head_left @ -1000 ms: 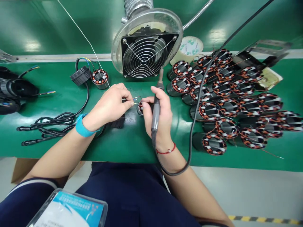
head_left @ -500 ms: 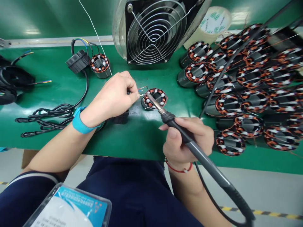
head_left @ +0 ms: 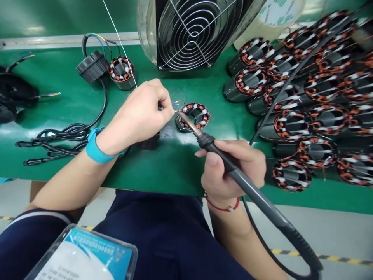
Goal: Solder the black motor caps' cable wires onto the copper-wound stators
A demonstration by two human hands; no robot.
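My right hand (head_left: 234, 169) is closed around the handle of a soldering iron (head_left: 259, 200). The iron's tip points up and left at the near-left rim of a motor stator (head_left: 194, 114) wound with copper, standing on the bench. My left hand (head_left: 148, 111) is closed in a pinch just left of that stator. A thin silvery solder wire (head_left: 119, 37) comes down from above and passes behind this hand; its end seems to be at the fingertips. Thin coloured lead wires (head_left: 176, 104) show between the fingers and the stator. A dark part (head_left: 148, 143) lies partly hidden beneath my left hand.
A caged fan (head_left: 194, 37) stands at the back. Several wound stators (head_left: 291, 124) crowd the right side, crossed by a black cable (head_left: 287, 74). At left are another stator (head_left: 121, 73), a black box (head_left: 91, 67) and a coiled cord (head_left: 61, 140). The green bench (head_left: 175, 177) ends near my body.
The view has shifted slightly. The iron's tip has moved a little left relative to the stator, closer to my left fingertips. Both hands keep their grips.
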